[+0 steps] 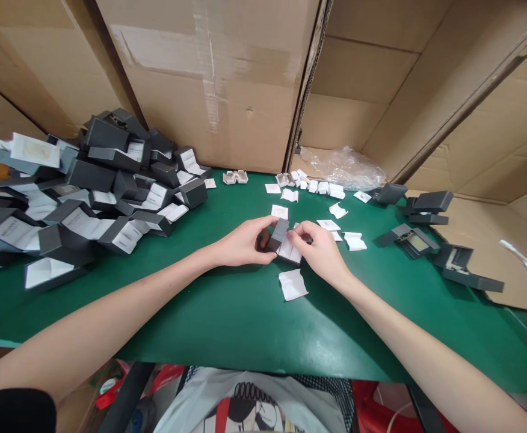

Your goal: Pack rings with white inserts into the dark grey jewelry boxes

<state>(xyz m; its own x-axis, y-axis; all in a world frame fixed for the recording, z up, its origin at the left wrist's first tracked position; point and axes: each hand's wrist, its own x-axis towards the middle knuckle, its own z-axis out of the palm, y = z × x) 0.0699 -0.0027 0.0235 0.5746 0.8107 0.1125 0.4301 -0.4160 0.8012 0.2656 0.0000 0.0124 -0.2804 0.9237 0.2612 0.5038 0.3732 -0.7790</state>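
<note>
Small grey hinged box [283, 240], open, on green table [227, 313]

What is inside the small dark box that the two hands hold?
The small dark box stands open between the left hand and right hand. A white lining shows inside. The right fingers cover the rest.

Even, fairly bright overhead light falls on the glossy green table top [227, 313], leaving a soft pale sheen near its front edge and short dark shadows under both forearms. The wide lens bows the tall brown cardboard sheets [209, 78] outward at the edges. The heap of dark grey hinged boxes [87, 192] smears slightly at far left.
</note>
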